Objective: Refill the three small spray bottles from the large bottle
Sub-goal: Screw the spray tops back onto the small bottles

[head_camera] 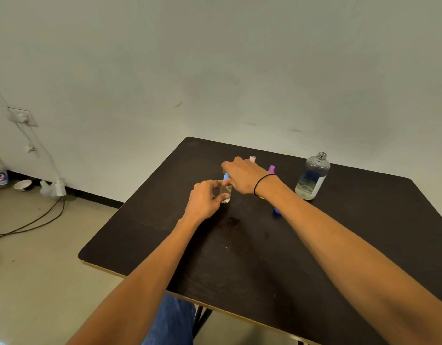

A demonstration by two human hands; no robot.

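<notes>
Blue-capped small spray bottle (226, 191): left grip (205, 199) holding body, right grip (242, 176) pinching cap; large bottle (312, 176) uncapped, two others' fill unclear.

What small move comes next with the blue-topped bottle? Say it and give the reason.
Probably twist the blue spray top on tight. The right hand pinches that top while the left hand steadies the small bottle, which already holds some liquid, and the large bottle stands uncapped and apart, upright on the table.
</notes>
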